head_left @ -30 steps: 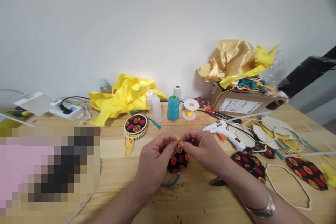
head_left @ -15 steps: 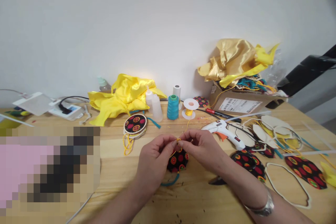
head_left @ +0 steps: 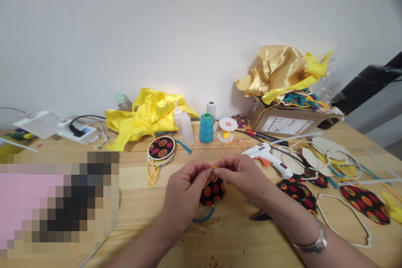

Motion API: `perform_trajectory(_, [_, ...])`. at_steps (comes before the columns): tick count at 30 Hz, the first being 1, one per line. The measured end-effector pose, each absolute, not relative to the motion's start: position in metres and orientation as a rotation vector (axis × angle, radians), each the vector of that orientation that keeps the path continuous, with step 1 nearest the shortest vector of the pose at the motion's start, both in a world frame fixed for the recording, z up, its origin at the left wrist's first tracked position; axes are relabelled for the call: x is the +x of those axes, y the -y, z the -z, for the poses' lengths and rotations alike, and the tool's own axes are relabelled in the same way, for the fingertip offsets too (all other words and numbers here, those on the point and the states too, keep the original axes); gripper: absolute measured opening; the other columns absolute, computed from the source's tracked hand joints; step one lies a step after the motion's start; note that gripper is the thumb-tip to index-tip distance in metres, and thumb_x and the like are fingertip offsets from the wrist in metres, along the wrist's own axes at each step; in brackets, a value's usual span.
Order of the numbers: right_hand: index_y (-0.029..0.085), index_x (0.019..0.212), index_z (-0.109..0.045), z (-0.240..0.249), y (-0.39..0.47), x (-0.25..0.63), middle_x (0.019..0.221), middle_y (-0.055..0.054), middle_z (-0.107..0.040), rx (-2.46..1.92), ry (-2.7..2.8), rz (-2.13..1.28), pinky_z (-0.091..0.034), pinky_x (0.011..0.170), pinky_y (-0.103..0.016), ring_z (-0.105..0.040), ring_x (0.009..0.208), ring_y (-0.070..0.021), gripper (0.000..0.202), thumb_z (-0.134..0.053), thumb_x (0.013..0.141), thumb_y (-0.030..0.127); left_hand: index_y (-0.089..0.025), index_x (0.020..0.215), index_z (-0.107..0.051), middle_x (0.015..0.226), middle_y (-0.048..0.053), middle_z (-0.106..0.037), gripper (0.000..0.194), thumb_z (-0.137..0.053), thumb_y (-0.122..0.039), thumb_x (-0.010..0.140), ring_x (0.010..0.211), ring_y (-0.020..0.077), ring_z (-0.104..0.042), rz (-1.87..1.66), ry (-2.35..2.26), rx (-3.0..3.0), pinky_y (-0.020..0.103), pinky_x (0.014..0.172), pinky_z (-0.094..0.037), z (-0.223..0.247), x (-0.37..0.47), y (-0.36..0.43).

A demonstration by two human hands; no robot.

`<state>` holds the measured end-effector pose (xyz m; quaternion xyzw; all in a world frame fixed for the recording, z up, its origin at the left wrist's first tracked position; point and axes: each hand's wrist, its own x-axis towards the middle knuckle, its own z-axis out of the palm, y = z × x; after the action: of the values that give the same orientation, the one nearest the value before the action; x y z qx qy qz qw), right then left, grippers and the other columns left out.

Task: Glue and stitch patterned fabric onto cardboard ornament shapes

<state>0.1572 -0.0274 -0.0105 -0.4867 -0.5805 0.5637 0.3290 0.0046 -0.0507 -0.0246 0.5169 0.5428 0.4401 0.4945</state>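
Observation:
Both of my hands meet over the middle of the table, fingertips pinched together on a thin yellow cord (head_left: 214,168). My left hand (head_left: 186,188) grips it from the left, and my right hand (head_left: 243,176), with a silver bracelet at its wrist, pinches it from the right. Just below the fingers lies a patterned black fabric piece (head_left: 214,191) with red and orange motifs, partly covered by my left hand. A teal cord (head_left: 205,217) curves from its lower edge. Behind the hands stands a white spool (head_left: 225,135) of yellow cord, its strand running down toward my fingers.
Behind are a teal thread cone (head_left: 206,129), white bottles (head_left: 187,130) and yellow satin (head_left: 147,113). To the left lies a round patterned piece (head_left: 161,148). A white glue gun (head_left: 266,157), fabric pieces (head_left: 364,204) and a pale frame (head_left: 344,220) lie right, before a cardboard box (head_left: 266,120).
Almost nothing differs. Both hands keep their pinch on the yellow cord in the same place, and the view has shifted very slightly.

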Motion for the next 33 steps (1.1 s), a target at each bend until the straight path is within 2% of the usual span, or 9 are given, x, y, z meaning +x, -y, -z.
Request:
perform_trajectory(19, [0.014, 0.068, -0.064, 0.0090, 0.0295, 0.1548, 0.064, 0.001, -0.064, -1.264, 1.516, -1.390, -0.043, 0.057, -0.021, -0.055, 0.059, -0.0096, 0.007, -0.060, 0.071, 0.018, -0.019, 0.076, -0.064, 0.068, -0.001, -0.067, 0.011, -0.062, -0.029, 0.076, 0.065, 0.0125, -0.061, -1.079, -1.249, 1.152, 0.022, 0.065, -0.048, 0.0219, 0.0054, 0.0510])
perform_trajectory(22, [0.015, 0.070, -0.064, 0.0094, 0.0309, 0.1535, 0.068, 0.000, -0.066, -1.244, 1.569, -1.342, -0.044, 0.059, -0.021, -0.057, 0.062, -0.0106, 0.008, -0.057, 0.074, 0.016, -0.017, 0.076, -0.063, 0.066, 0.000, -0.067, 0.013, -0.064, -0.030, 0.074, 0.060, 0.0103, -0.058, -1.068, -1.212, 1.049, 0.019, 0.058, -0.046, 0.0204, 0.0060, 0.0497])
perform_trajectory(25, [0.016, 0.072, -0.063, 0.0109, 0.0322, 0.1533, 0.069, 0.000, -0.065, -1.231, 1.697, -1.178, -0.044, 0.059, -0.022, -0.057, 0.063, -0.0112, 0.011, -0.054, 0.076, 0.012, -0.015, 0.076, -0.064, 0.063, 0.000, -0.067, 0.015, -0.064, -0.030, 0.074, 0.046, 0.0045, -0.046, -1.043, -1.223, 0.998, 0.014, 0.043, -0.034, 0.0178, 0.0066, 0.0486])
perform_trajectory(27, [0.017, 0.072, -0.061, 0.0122, 0.0327, 0.1542, 0.068, 0.001, -0.063, -1.204, 1.826, -0.996, -0.042, 0.059, -0.023, -0.055, 0.063, -0.0109, 0.013, -0.052, 0.077, 0.009, -0.014, 0.076, -0.064, 0.062, 0.000, -0.066, 0.016, -0.065, -0.030, 0.074, 0.041, 0.0022, -0.037, -1.026, -1.199, 0.966, 0.013, 0.039, -0.027, 0.0167, 0.0063, 0.0479])
perform_trajectory(33, [0.017, 0.074, -0.054, 0.0165, 0.0345, 0.1578, 0.075, -0.001, -0.056, -1.096, 2.064, -0.621, -0.039, 0.065, -0.024, -0.051, 0.072, -0.0127, 0.014, -0.049, 0.080, 0.006, -0.011, 0.073, -0.065, 0.060, 0.001, -0.065, 0.017, -0.065, -0.028, 0.072, 0.039, 0.0014, -0.033, -0.995, -1.133, 0.926, 0.014, 0.039, -0.023, 0.0177, 0.0034, 0.0451])
